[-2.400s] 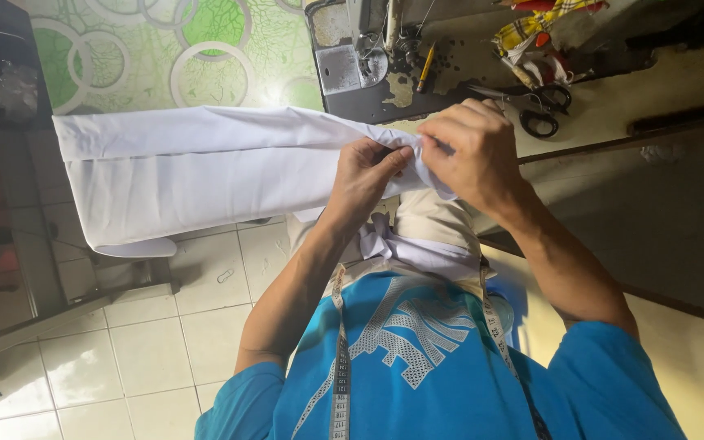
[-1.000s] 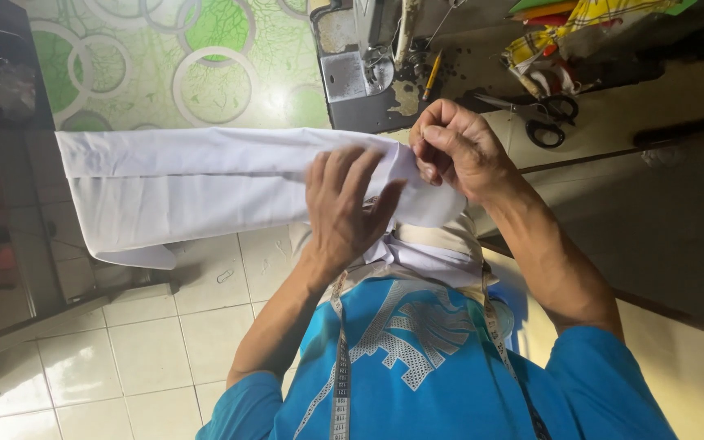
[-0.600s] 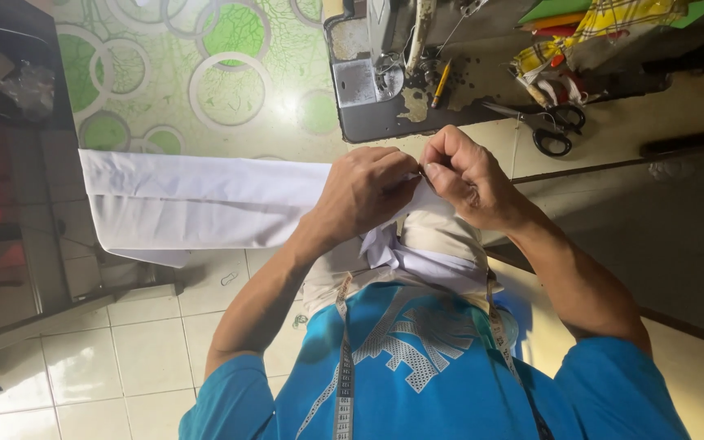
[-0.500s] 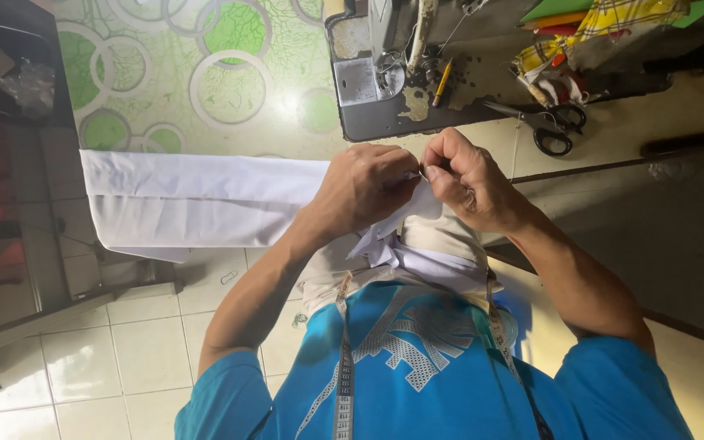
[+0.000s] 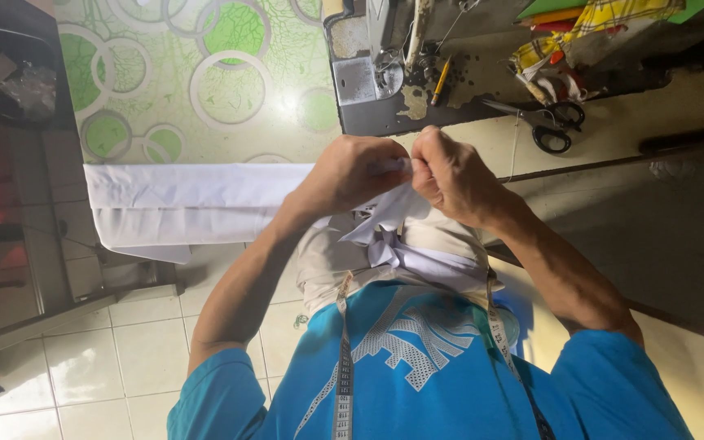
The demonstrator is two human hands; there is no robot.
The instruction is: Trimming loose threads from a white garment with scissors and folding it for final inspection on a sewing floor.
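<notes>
A long white piece of cloth (image 5: 181, 200) stretches left from my hands, folded lengthwise, its far end hanging over the floor. My left hand (image 5: 348, 175) is closed on the cloth's near end, knuckles up. My right hand (image 5: 450, 175) is closed on the same end right beside it, and the two fists almost touch. More white cloth (image 5: 393, 244) bunches below my hands against my lap. The fingertips are hidden inside the folds.
A sewing machine (image 5: 385, 57) stands on the table just beyond my hands, with a yellow pencil (image 5: 440, 80) and black scissors (image 5: 552, 126) to its right. Colourful fabric scraps (image 5: 580, 33) lie at the back right. A measuring tape (image 5: 342, 358) hangs over my blue shirt. Tiled floor (image 5: 107, 350) lies to the left.
My left hand, laid flat on the cloth a second ago, has curled into a fist next to my right hand. Both hands have drawn together on the cloth's end.
</notes>
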